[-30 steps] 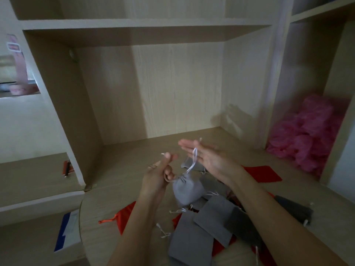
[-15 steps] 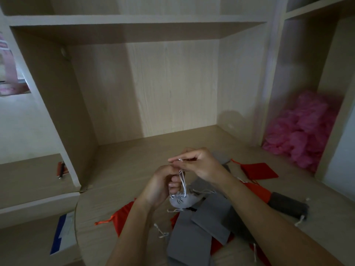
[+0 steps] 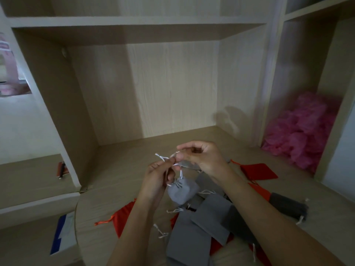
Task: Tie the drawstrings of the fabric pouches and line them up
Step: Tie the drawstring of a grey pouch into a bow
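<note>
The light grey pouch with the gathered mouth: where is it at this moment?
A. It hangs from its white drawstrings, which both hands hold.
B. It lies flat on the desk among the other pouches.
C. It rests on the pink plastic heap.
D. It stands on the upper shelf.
A: the light grey pouch hangs from its white drawstrings, which the left hand and the right hand pinch above it.

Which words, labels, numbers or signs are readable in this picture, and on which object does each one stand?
No text here can be read.
Pink and white label at the left edge: blurred, unreadable.
Blue and white paper sheet, lower left: no legible writing.
</note>
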Available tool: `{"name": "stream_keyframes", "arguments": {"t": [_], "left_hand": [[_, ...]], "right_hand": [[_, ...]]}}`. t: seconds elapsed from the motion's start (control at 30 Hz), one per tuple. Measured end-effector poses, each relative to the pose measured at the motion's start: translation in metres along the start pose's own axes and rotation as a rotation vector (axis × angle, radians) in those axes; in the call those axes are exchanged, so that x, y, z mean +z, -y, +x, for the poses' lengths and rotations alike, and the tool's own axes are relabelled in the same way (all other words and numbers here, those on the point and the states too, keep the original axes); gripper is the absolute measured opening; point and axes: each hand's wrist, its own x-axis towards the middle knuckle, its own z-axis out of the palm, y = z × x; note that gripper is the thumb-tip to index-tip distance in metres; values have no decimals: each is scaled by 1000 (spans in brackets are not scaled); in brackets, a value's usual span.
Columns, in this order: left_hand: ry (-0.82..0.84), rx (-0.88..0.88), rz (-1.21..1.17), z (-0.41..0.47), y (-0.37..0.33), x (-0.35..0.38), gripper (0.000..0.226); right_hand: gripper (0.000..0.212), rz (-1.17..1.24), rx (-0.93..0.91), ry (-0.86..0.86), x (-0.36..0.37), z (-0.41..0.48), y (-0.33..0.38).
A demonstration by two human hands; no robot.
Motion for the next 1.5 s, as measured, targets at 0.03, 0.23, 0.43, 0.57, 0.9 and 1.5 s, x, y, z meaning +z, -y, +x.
{"name": "stream_keyframes", "arguments": {"t": [0.03,0.23,0.43,0.57,0.9,1.5], "left_hand": [[-16,5,-18,1,0,-2,23],[36,1,-110,-3,-1,3,25],[12,-55,-215,5,2,-5,41],[107,-15,-250,3,-2,-7,30],[-201,286,344,-1,4,-5,11],[-167,284,269,-2,5,5,14]], "right_hand": [[21,-12,8,21,-1,0,0],[44,-174,164,227,5,0,-16],[11,-295,172,166,2,-3,-14],[8,-164,232,164,0,-3,-10],[16,-65,234,117,-6,-3,-4],[18,-577,-39,-123,0,-3,-11]]}}
